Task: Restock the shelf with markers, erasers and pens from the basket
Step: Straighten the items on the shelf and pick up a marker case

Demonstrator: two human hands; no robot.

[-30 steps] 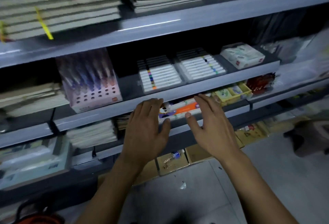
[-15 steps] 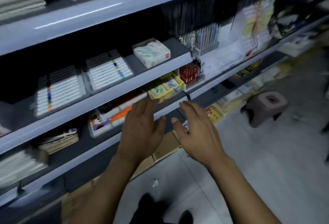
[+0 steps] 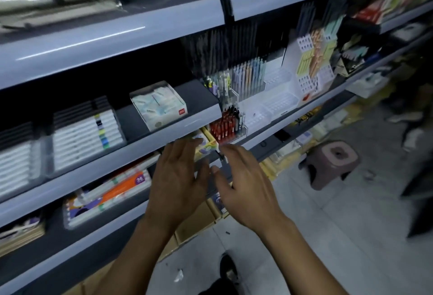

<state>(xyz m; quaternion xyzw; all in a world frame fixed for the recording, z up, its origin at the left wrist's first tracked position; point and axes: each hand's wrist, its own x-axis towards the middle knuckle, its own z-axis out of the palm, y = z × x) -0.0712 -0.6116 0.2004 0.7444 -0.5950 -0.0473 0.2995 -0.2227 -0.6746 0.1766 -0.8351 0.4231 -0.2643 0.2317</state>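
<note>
Since both hands hover empty with fingers spread, the left hand [image 3: 178,184] and right hand [image 3: 246,184] before the grey shelf [image 3: 93,172] edge, the basket out of view, the next item wants fetching first; red pens [image 3: 222,128] stand just above, so reach carefully around that holder.

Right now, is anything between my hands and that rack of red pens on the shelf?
Nothing visible blocks the right hand; the red pen rack stands just beyond its fingertips. The left hand has the yellow box at its fingertips, left of the rack. Both hands are empty.
</note>
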